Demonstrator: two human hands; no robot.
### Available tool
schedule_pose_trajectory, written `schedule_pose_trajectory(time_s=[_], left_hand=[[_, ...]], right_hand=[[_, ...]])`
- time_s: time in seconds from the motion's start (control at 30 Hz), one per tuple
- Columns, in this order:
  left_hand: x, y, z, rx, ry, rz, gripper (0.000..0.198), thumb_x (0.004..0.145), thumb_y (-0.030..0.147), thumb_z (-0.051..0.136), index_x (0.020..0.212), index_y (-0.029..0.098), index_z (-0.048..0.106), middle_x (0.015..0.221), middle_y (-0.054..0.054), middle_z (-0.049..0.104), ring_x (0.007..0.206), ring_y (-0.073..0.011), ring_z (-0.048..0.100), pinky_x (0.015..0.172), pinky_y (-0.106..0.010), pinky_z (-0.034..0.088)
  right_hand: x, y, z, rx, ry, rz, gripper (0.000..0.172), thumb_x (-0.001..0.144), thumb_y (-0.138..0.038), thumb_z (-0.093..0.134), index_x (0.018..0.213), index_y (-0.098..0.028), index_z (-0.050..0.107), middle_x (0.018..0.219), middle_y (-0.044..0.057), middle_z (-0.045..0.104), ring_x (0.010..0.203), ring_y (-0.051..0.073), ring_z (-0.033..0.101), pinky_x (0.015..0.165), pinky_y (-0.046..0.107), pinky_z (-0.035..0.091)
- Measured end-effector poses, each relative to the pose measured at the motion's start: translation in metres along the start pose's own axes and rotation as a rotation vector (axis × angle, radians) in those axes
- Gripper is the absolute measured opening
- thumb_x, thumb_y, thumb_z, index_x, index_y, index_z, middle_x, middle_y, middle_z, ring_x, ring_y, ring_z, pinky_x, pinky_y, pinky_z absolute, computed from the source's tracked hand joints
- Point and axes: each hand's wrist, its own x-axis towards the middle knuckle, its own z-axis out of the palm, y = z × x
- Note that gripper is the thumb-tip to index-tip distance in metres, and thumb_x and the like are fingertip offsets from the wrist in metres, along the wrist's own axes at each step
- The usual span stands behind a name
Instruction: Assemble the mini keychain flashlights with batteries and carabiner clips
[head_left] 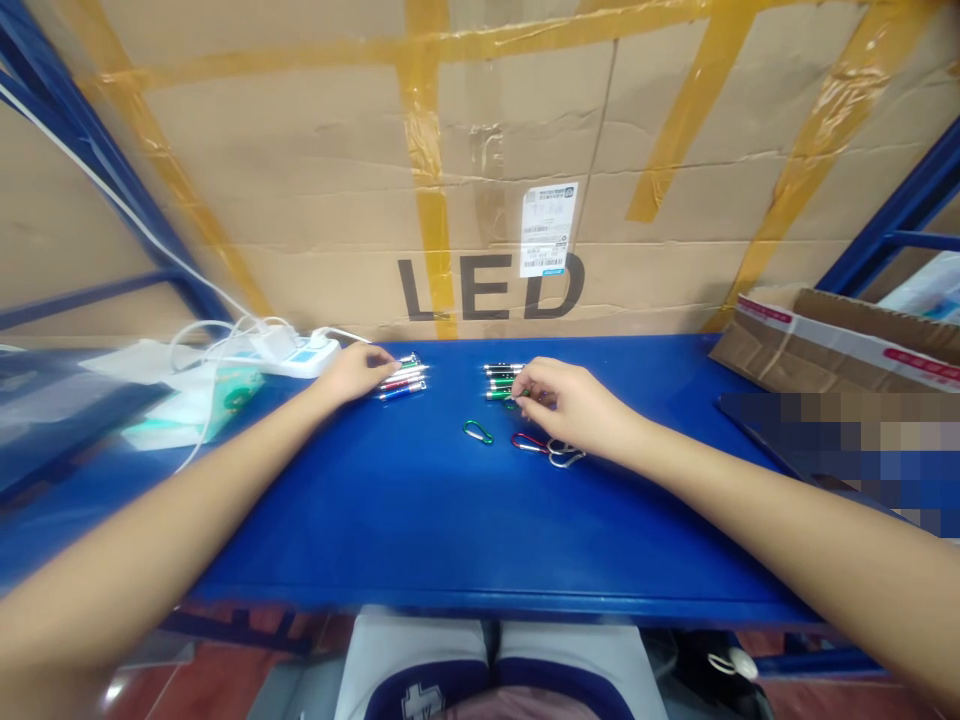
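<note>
Toward the left of the blue table, my left hand (358,370) has its curled fingers and thumb closed around the near ends of a row of slim pen-like metal tubes (409,377), coloured green, silver, red and blue. My right hand (566,402) hovers at the right end of a second row of black and green tubes (499,382). Its thumb and fingertips are pinched together, and whatever they hold is too small to make out. Below lie a green carabiner (478,433), a red carabiner (528,442) and silver carabiners (564,457), partly under my right hand.
Behind the blue table (420,530) stands a large taped cardboard box (315,180) marked LED. A white power strip (300,355) with cables and plastic packaging (187,400) sits at left. An open cardboard carton (840,340) is at right, beside blue rack posts.
</note>
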Motion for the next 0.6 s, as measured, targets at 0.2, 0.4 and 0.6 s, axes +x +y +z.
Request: schedule_pose_trajectory(time_s=[0.2,0.4,0.6], left_hand=[[0.001,0.003,-0.001,-0.025,-0.077,-0.084,0.04,0.081,0.054,0.063,0.088,0.016,0.074,0.089,-0.011,0.077,0.078,-0.0261,0.067,0.065,-0.032,0.045],[0.001,0.006,-0.004,-0.002,-0.127,-0.056,0.038,0.081,0.052,0.061,0.071,0.016,0.067,0.066,-0.008,0.068,0.061,-0.0215,0.058,0.055,-0.03,0.033],[0.0,0.013,-0.003,-0.014,-0.06,-0.021,0.032,0.084,0.04,0.06,0.062,0.018,0.059,0.059,-0.005,0.059,0.058,-0.0198,0.052,0.059,-0.032,0.03]], right_hand=[[0.002,0.001,-0.001,0.185,0.115,0.161,0.014,0.09,-0.014,0.055,0.103,-0.019,0.057,0.093,0.006,0.069,0.077,0.018,0.069,0.078,0.036,0.058],[0.003,0.012,0.005,0.291,0.218,0.184,0.011,0.088,-0.016,0.056,0.098,-0.02,0.06,0.097,0.008,0.068,0.08,0.02,0.073,0.082,0.041,0.061],[0.007,0.014,0.005,0.536,0.202,0.356,0.018,0.082,-0.025,0.069,0.084,-0.022,0.051,0.077,0.001,0.067,0.08,0.023,0.075,0.08,0.043,0.061]])
